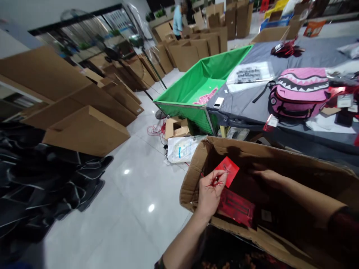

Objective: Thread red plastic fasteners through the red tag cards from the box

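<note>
From where I stand, the person is leaning over a deep cardboard box (pixel 194 170), both arms reaching in over it. The left hand (pixel 211 192) pinches a red card (pixel 232 169) by its edge between thumb and fingers, thin red cord bunched in the same grip; the card sits tilted just inside the box's near-left end. Below it in the box lies a dark red packet (pixel 238 206). The right hand (pixel 265 175) is down in the shadowed part of the box, fingers pointing toward the card but apart from it; it is too dim in there for me to tell whether that hand grasps anything. Beyond the box, a pink backpack (pixel 301 93) with a toothed pattern rests on a grey-covered table (pixel 242 108), beside a green bin (pixel 186 116). A co-worker (pixel 177 22) stands farther back among upright cartons (pixel 185 58).
</note>
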Available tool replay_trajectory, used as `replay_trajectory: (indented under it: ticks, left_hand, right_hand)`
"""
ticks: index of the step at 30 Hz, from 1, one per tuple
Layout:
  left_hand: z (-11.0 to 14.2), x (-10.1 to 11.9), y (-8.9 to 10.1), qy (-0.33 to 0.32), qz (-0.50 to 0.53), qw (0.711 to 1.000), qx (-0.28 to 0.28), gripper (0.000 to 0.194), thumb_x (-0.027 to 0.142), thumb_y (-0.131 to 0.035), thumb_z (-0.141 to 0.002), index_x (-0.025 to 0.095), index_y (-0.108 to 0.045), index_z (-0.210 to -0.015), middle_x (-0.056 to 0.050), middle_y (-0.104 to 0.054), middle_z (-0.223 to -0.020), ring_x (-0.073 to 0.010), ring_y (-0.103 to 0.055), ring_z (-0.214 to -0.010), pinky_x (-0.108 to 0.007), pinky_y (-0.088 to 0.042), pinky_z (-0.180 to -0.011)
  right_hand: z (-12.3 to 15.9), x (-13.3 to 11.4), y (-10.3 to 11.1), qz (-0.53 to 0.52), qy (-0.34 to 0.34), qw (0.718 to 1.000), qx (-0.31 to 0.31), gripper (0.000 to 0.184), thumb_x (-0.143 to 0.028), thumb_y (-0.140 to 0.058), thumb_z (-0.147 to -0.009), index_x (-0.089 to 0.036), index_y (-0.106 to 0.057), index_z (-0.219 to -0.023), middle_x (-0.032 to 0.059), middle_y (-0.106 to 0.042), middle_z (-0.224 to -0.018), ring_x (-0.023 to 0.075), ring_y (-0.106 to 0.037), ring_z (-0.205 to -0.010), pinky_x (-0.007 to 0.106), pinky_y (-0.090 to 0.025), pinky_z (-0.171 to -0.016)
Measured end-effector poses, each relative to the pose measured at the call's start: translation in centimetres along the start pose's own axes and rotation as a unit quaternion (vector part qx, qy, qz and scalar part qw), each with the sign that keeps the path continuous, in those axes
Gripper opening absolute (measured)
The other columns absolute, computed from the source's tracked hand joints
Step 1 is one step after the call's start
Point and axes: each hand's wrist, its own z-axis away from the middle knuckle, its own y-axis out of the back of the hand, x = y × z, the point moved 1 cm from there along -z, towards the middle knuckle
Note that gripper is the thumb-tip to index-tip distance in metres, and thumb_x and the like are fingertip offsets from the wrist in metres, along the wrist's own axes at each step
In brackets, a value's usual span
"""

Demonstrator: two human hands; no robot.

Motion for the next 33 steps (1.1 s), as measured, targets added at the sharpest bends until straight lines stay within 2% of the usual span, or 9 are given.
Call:
replay_trajectory:
  ticks: [3, 6, 11, 15, 19, 21, 26, 29, 33]
  left_hand:
    - [-0.1, -1.0, 0.2, -0.017, -0.018, 1.000, -0.018, 0.030, 0.040, -0.059, -0.088, 0.014, -0.070, -0.078, 0.000, -0.060, -0.066, -0.0119, -0.050, -0.063, -0.023, -0.041, -0.063]
    - [-0.1, -1.6, 0.3, -0.025, -0.041, 0.998, -0.044, 0.028, 0.036, -0.056, -0.091, 0.015, -0.069, -0.079, 0.000, -0.061, -0.067, -0.0129, -0.051, -0.065, -0.025, -0.039, -0.065]
    - [0.2, -0.8, 0.2, -0.023, -0.010, 0.992, -0.125, 0.026, 0.037, -0.056, -0.091, 0.015, -0.069, -0.085, -0.002, -0.065, -0.076, -0.0147, -0.054, -0.071, -0.026, -0.039, -0.069]
    - [0.4, -0.4, 0.1, -0.003, 0.027, 0.984, -0.177, 0.024, 0.036, -0.059, -0.087, 0.015, -0.062, -0.074, 0.001, -0.053, -0.070, -0.0127, -0.044, -0.069, -0.025, -0.035, -0.067]
    - [0.3, -0.2, -0.1, 0.016, 0.034, 0.976, -0.215, 0.030, 0.039, -0.060, -0.084, 0.016, -0.053, -0.066, 0.003, -0.043, -0.066, -0.0113, -0.034, -0.065, -0.026, -0.028, -0.063]
    - [0.1, 0.0, -0.2, 0.043, 0.052, 0.973, -0.220, 0.035, 0.047, -0.064, -0.080, 0.016, -0.054, -0.066, 0.003, -0.044, -0.064, -0.0109, -0.033, -0.062, -0.026, -0.027, -0.061]
    - [-0.2, 0.6, -0.3, 0.076, 0.108, 0.974, -0.181, 0.053, 0.066, -0.072, -0.068, 0.016, -0.059, -0.069, 0.004, -0.043, -0.056, -0.0093, -0.030, -0.055, -0.026, -0.025, -0.056]
    - [-0.3, 0.6, -0.3, 0.086, 0.131, 0.968, -0.194, 0.056, 0.069, -0.075, -0.065, 0.017, -0.055, -0.064, 0.006, -0.039, -0.052, -0.0076, -0.027, -0.051, -0.026, -0.024, -0.054]
    - [-0.4, 0.3, -0.2, 0.090, 0.149, 0.965, -0.198, 0.053, 0.067, -0.073, -0.069, 0.016, -0.058, -0.067, 0.008, -0.035, -0.050, -0.0068, -0.025, -0.049, -0.025, -0.023, -0.052]
  right_hand:
    - [1.6, -2.1, -1.1, -0.031, -0.018, 0.998, -0.060, 0.042, -0.044, -0.083, -0.072, -0.018, -0.069, -0.101, 0.0052, -0.074, -0.096, 0.0194, -0.068, -0.081, 0.033, -0.056, -0.078]
    - [4.2, -3.7, -2.4, -0.068, -0.028, 0.994, -0.081, 0.046, -0.040, -0.085, -0.070, -0.019, -0.068, -0.106, 0.0041, -0.074, -0.096, 0.0167, -0.068, -0.076, 0.028, -0.056, -0.072]
    - [6.1, -4.4, -4.4, -0.090, -0.014, 0.996, -0.025, 0.050, -0.045, -0.084, -0.072, -0.019, -0.066, -0.111, 0.0047, -0.075, -0.095, 0.0167, -0.068, -0.071, 0.028, -0.055, -0.069]
    - [5.8, -5.2, -5.3, -0.091, 0.013, 0.996, 0.021, 0.056, -0.048, -0.086, -0.067, -0.017, -0.066, -0.110, 0.0053, -0.075, -0.093, 0.0167, -0.067, -0.070, 0.027, -0.054, -0.065]
    - [5.7, -6.1, -6.1, -0.109, 0.021, 0.994, 0.021, 0.059, -0.051, -0.085, -0.069, -0.017, -0.065, -0.112, 0.0038, -0.075, -0.087, 0.0158, -0.067, -0.067, 0.027, -0.054, -0.065]
    - [5.7, -6.2, -6.5, -0.121, 0.029, 0.992, 0.019, 0.060, -0.049, -0.086, -0.067, -0.017, -0.064, -0.112, 0.0031, -0.075, -0.087, 0.0160, -0.067, -0.068, 0.027, -0.056, -0.065]
    - [5.4, -6.2, -7.4, -0.119, 0.052, 0.991, 0.016, 0.055, -0.049, -0.086, -0.068, -0.018, -0.065, -0.109, 0.0036, -0.075, -0.088, 0.0183, -0.068, -0.069, 0.031, -0.057, -0.065]
    - [5.0, -6.3, -7.5, -0.114, 0.077, 0.990, 0.037, 0.055, -0.052, -0.084, -0.068, -0.018, -0.066, -0.107, 0.0049, -0.075, -0.093, 0.0170, -0.067, -0.069, 0.031, -0.057, -0.066]
    - [4.5, -6.4, -7.4, -0.091, 0.103, 0.989, 0.058, 0.053, -0.051, -0.084, -0.067, -0.016, -0.068, -0.103, 0.0047, -0.074, -0.096, 0.0145, -0.065, -0.070, 0.027, -0.054, -0.064]
